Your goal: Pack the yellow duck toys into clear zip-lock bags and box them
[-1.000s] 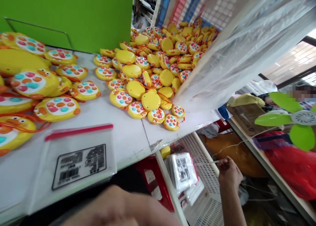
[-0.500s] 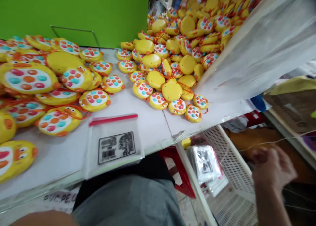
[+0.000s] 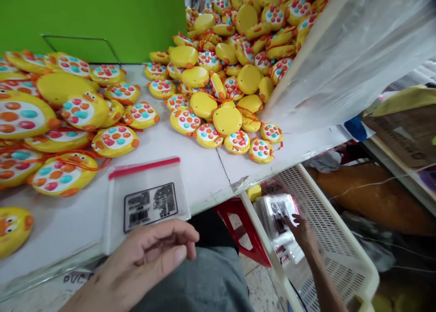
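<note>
My left hand (image 3: 146, 262) is over the table's front edge, fingers loosely bent and thumb apart, with nothing in it. Just beyond it a clear zip bag (image 3: 148, 185) with a red closure and black printed label lies flat on the table. Low at the right, my right hand (image 3: 303, 232) reaches into a white plastic basket (image 3: 361, 262). Its fingers are spread over a stack of clear bags (image 3: 272, 212); I cannot tell whether they touch it. Yellow duck-shaped toys (image 3: 116, 139) with coloured dots and orange cords are heaped beyond the bag.
A larger heap of the same toys (image 3: 226, 119) rises at the back. A green panel (image 3: 91, 17) stands behind the table, and a plastic-wrapped white panel (image 3: 316, 76) leans at the right. Under the table are a red plastic object (image 3: 235, 230) and a cardboard box (image 3: 405, 130).
My right hand has moved left, from beyond the basket to over the bag stack. My left hand has come up into view beside the zip bag. The view has shifted slightly right.
</note>
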Available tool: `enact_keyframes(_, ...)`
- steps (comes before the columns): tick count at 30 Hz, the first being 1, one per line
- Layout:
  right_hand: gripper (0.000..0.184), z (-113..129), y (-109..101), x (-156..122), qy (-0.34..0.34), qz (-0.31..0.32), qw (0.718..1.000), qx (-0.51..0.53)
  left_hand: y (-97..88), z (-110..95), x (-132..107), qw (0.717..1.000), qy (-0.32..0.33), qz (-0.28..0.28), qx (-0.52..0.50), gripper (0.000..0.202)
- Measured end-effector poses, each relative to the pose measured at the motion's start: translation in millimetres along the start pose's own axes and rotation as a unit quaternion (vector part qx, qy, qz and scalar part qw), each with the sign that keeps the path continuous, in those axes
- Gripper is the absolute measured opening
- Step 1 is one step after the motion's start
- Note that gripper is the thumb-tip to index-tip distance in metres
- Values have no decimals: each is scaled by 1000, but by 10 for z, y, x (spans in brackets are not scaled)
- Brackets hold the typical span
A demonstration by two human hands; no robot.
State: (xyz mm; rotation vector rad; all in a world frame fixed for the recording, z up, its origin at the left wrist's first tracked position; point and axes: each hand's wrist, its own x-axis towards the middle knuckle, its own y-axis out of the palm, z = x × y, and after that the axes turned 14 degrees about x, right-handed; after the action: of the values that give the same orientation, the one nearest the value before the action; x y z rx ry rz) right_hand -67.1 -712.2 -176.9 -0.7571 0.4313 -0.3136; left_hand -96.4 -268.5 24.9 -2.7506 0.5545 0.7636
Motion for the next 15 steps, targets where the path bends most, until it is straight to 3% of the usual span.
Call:
enact_keyframes(3,20,-69,106,-12,2,48,998,-37,-40,104,42,1000,7,-21,4,27)
enact_keyframes(9,26,61,182,-122,16,139,990,-19,-44,161,90,999,4,-39,34,29)
enact_keyframes(12,25,135,231,-191,31,135,990,20,-58,202,97,998,0,-47,38,30)
enact_keyframes(15,27,178,231,-152,57,79,991,88,-75,246,105,998,-9,-48,37,30)
